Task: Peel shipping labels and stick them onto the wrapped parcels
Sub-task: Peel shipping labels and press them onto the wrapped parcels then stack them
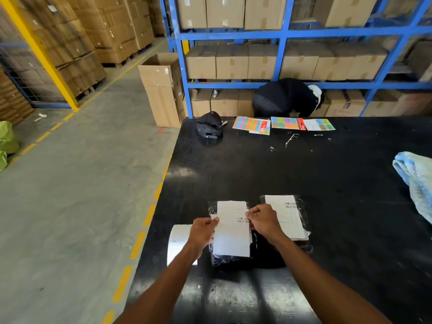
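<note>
A white shipping label (pixel 231 232) with a barcode is held over a dark wrapped parcel (pixel 222 258) near the front of the black table (pixel 304 164). My left hand (pixel 203 232) pinches the label's left edge. My right hand (pixel 263 222) pinches its right edge near the barcode. A second wrapped parcel (pixel 306 239) lies just to the right with a white label (pixel 286 215) stuck on its top. A white roll or stack of labels (pixel 178 242) sits by the table's left edge, partly behind my left hand.
At the table's far edge lie a black cap (pixel 209 126) and colourful sticker sheets (pixel 252 125). A blue plastic bag (pixel 416 178) is at the right. A person in dark clothes (pixel 285 97) crouches by the blue shelving (pixel 280 33). An open cardboard carton (pixel 161 90) stands on the floor.
</note>
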The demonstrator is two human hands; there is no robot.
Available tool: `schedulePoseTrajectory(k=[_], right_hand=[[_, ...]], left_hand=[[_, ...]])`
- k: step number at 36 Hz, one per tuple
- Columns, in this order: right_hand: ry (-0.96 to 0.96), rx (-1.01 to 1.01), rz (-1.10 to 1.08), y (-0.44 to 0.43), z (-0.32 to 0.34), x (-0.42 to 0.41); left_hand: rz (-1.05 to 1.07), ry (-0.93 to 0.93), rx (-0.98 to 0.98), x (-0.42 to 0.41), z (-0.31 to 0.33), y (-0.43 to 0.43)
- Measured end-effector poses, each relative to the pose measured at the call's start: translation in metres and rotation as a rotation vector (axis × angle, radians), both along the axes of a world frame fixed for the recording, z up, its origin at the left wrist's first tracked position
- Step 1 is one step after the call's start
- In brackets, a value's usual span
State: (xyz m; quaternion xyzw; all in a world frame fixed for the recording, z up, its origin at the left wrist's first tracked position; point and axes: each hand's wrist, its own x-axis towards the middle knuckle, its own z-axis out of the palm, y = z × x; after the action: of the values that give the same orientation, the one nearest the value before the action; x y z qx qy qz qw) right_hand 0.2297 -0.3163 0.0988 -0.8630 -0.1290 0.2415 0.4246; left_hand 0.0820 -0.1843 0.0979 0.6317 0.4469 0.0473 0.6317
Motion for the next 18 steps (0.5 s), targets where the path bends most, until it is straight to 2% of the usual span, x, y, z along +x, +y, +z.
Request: schedulePoseTrajectory(k=[6,18], right_hand=[[-0.101,-0.029,0.025,0.014,0.0,0.013],[-0.14,-0.135,0.034,0.032,-0.005,0.035]], left_hand=[[-0.003,-0.029,0.017,0.014,-0.001,0.01],[0.006,0.001,0.062,0.032,-0.013,0.023]])
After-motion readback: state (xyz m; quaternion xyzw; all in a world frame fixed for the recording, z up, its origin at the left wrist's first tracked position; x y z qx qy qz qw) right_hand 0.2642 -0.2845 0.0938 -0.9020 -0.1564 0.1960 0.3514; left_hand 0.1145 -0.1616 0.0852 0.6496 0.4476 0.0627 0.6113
